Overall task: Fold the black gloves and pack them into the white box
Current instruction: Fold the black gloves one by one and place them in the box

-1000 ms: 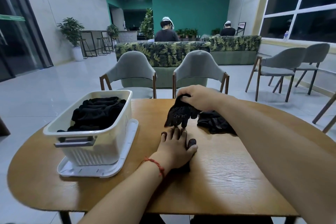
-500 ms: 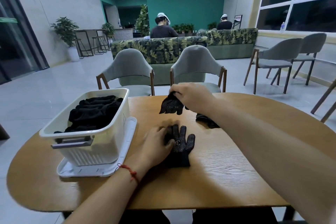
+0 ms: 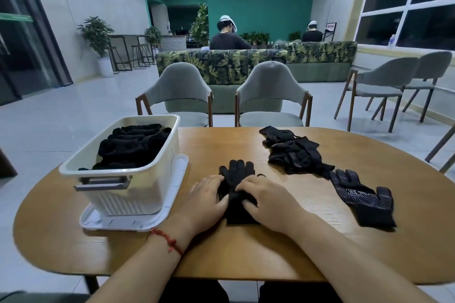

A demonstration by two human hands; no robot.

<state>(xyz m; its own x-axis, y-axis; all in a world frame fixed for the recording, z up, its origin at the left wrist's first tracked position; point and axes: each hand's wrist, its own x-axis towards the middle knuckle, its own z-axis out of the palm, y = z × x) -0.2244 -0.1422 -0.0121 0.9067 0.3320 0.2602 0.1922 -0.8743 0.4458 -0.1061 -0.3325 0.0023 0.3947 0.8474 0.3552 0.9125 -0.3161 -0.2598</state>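
A pair of black gloves point(image 3: 237, 177) lies stacked flat on the wooden table point(image 3: 246, 253), fingers pointing away from me. My left hand point(image 3: 205, 198) presses on its left edge and my right hand point(image 3: 267, 200) on its right side, both with fingers resting on the fabric. A white box point(image 3: 157, 170) stands on its lid at the left, holding several folded black gloves point(image 3: 130, 147). A loose pile of black gloves point(image 3: 294, 152) sits at the back right, and a single dotted glove point(image 3: 362, 197) lies flat to the right.
The box's white lid point(image 3: 172, 209) juts out under it toward my left hand. Two grey chairs point(image 3: 272, 93) stand behind the far table edge, more chairs at the right. Two persons sit far behind a leaf-patterned sofa.
My right hand brought a glove from the pile down onto the glove in front of me. Both hands now rest on the stacked pair. The view shifted, showing the pile and the single glove.
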